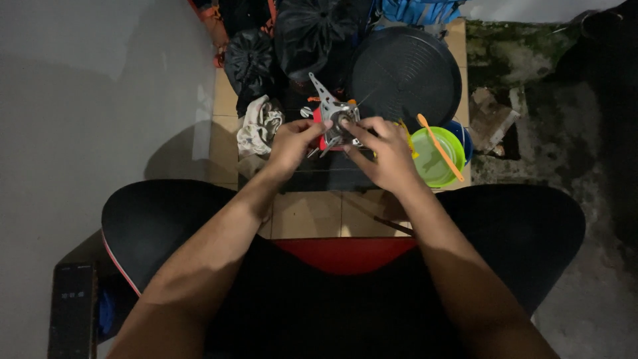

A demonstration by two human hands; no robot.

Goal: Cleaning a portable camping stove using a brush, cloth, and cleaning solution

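Camp stove burner [337, 123] gripped in both your hands, just left of the green bowl [435, 158].
Your left hand [290, 143] pinches its left side; your right hand [385, 154] clasps its right, beside the bowl's orange spoon [440, 147].

The small camp stove [337, 123] looks like bare, dull-shining metal with a red part beneath. Far right of it, the round pan [405, 73] is matt black with fine ridges. The green bowl [435, 156] and orange spoon [438, 146] are smooth, glossy plastic. Left lies crumpled cloth [259, 126]; the floor tiles [306, 213] look smooth.
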